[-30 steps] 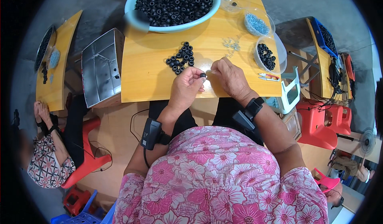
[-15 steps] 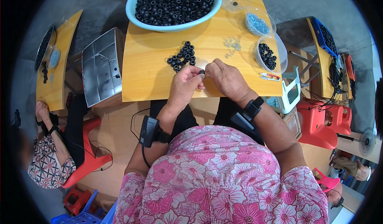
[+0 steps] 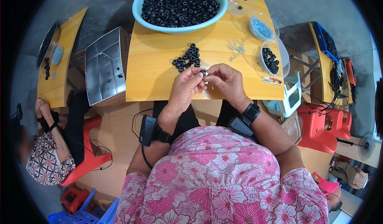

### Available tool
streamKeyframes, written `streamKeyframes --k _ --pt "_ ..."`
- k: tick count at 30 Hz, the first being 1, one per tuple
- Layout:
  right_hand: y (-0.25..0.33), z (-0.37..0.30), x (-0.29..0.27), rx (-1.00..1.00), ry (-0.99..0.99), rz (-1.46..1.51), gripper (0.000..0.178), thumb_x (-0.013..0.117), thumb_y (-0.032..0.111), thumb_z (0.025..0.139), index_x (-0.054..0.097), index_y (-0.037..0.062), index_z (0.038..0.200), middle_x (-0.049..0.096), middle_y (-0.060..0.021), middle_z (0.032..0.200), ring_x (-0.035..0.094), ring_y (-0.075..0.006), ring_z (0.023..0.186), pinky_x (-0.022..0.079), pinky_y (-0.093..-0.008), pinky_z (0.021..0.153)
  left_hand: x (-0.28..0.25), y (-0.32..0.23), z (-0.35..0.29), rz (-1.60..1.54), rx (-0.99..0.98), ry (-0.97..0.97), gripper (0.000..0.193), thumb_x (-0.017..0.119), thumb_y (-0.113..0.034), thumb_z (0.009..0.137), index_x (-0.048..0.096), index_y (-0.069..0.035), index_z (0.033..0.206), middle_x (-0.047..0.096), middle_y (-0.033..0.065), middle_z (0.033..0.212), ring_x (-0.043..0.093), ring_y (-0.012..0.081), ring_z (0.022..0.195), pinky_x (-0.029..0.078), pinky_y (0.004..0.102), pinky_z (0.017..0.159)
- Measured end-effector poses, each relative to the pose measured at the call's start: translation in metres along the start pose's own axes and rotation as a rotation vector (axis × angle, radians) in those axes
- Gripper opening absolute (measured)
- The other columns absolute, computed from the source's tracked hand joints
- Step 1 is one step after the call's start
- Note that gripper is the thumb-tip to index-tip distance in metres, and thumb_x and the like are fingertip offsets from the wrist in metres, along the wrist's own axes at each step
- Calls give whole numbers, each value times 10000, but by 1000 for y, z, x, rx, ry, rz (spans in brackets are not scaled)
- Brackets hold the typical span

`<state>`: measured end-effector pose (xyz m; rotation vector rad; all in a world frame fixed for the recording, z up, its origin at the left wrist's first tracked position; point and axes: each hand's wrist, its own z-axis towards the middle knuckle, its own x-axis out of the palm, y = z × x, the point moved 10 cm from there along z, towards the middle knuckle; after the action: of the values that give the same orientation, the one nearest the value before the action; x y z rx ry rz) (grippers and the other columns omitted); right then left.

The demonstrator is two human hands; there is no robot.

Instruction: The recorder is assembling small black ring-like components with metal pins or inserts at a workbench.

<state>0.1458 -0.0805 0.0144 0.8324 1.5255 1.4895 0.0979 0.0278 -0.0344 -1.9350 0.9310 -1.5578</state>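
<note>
the left hand [image 3: 184,87] pinches one black ring [image 3: 203,72] w/ thumb & forefinger, over the near part of the table [image 3: 155,78], prob. so that it is steady & easy to see. the right hand [image 3: 226,82] meets it from 3 o'clock w/ curled fingers; i cannot tell if its grip is closed on sth, b/c the tips are partly hidden.

directions are from this ring. at 10-11 o'clock, just beside the left hand, lies a loose pile [image 3: 190,56] of same rings, prob. for short reach. at 2 o'clock the clear bits [image 3: 236,48] are spread thin, i think so that single ones separate easily. at 3 o'clock the snips [image 3: 272,80] lie near the table's right edge, maybe to be handy but aside. just beyond, a clear bowl [image 3: 261,61] holds more rings; at 2 o'clock, farther, a clear tub [image 3: 253,33] keeps bluish bits, prob. against scattering. farthest, at 11-12 o'clock, the light-blue basin [image 3: 175,30] is heaped w/ rings, likely there b/c its bulk would crowd the hands.
</note>
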Motion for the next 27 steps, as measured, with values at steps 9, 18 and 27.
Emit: streamKeyframes --k 9,18,27 --pt "39 0 4 -288 -16 -423 104 711 101 775 669 45 853 638 -82 764 627 -195 684 494 -284 620 -3 3 0 14 -35 -36 139 553 -134 943 570 -35 1038 575 5 834 553 77 716 513 263 713" --pt "56 9 8 -402 125 -465 33 687 86 776 672 62 794 647 -91 770 635 -241 697 504 -314 622 0 -5 -7 109 -12 -40 130 568 -134 932 575 -38 1019 564 -4 835 534 50 716 498 231 688" --pt "30 69 7 -187 37 -540 113 643 29 780 677 29 888 617 -135 845 627 -292 764 504 -350 673 8 -7 -3 282 25 65 128 571 -86 901 601 -33 1014 587 0 873 553 67 770 483 234 729"
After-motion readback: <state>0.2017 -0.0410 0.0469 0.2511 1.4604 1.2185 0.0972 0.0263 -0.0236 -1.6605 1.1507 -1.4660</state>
